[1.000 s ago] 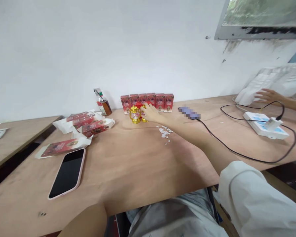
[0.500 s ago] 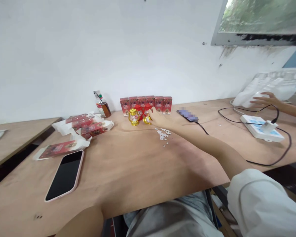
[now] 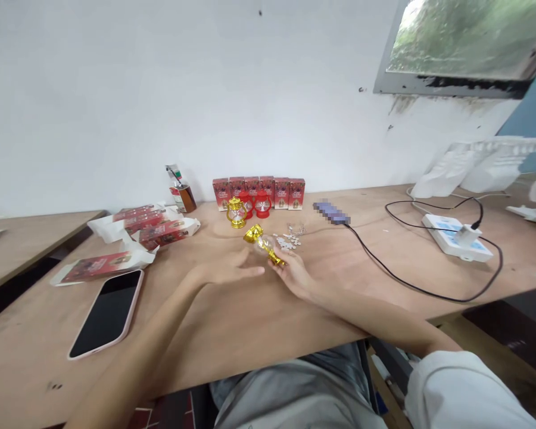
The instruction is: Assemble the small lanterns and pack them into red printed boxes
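A small gold lantern (image 3: pixel 265 244) with a clear globe lies tilted in my right hand (image 3: pixel 292 271), whose fingers close round its base. Just left of it, my left hand (image 3: pixel 230 266) has its fingers stretched out and its thumb apart, holding nothing. A second gold lantern (image 3: pixel 236 213) stands upright farther back, beside two red lanterns (image 3: pixel 262 204). Small white discs (image 3: pixel 288 241) lie scattered on the table behind my right hand, with some clear pieces (image 3: pixel 296 228) at their back edge.
Red printed boxes (image 3: pixel 281 193) stand in a row by the wall. On the left are wrapped red boxes (image 3: pixel 165 232), a bottle (image 3: pixel 183 193) and a phone (image 3: pixel 107 314). A second phone (image 3: pixel 332 213), a black cable (image 3: pixel 399 285) and a power strip (image 3: pixel 455 237) lie on the right.
My right hand has drawn the gold lantern from beside the red ones toward me. My left hand has come into view next to it. Another person's hand at the right has left the white pieces.
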Motion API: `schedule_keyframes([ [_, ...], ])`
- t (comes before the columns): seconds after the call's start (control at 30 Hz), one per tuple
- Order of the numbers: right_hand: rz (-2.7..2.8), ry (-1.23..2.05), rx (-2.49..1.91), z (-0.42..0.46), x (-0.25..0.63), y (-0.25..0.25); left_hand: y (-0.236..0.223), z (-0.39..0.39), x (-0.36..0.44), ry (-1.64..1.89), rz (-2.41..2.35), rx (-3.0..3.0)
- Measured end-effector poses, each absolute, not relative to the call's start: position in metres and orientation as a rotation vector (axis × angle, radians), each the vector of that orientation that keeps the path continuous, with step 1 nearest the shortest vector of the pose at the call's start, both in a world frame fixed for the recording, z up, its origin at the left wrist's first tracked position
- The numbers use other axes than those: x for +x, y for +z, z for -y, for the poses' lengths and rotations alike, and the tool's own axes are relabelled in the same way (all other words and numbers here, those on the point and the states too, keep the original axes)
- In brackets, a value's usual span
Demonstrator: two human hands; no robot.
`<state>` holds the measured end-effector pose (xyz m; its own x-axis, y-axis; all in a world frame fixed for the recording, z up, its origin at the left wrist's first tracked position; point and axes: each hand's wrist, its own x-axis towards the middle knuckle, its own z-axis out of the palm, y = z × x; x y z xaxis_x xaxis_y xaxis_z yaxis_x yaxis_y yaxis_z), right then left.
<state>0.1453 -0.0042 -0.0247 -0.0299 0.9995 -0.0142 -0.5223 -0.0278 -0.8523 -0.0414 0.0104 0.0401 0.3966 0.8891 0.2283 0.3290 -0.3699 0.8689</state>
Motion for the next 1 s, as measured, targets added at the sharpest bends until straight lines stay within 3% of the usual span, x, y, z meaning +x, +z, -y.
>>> schedule_keyframes([
  [0.1,1.099,1.252,-0.85,0.018,0.135,-0.036,0.027,-0.006,-0.029,0.896,-0.945,1.591],
  [0.27,1.689,0.918,-0.974,0.018,0.14,-0.038,-0.004,-0.011,-0.006,1.273,-1.069,1.315],
  [0.4,1.865,0.356,-1.111,-0.002,0.171,-0.031,-0.018,-0.029,0.001,1.717,-1.156,1.203],
  [0.5,1.984,0.134,-1.26,-0.02,0.201,-0.029,-0.024,-0.039,0.002,1.825,-1.203,1.291],
  [0.73,2.268,0.261,-0.973,-0.039,0.238,-0.024,-0.037,-0.049,-0.003,1.801,-1.143,1.816],
  [1.0,2.409,0.338,-1.055,-0.042,0.232,-0.031,-0.04,-0.042,-0.003,1.633,-1.115,2.006],
])
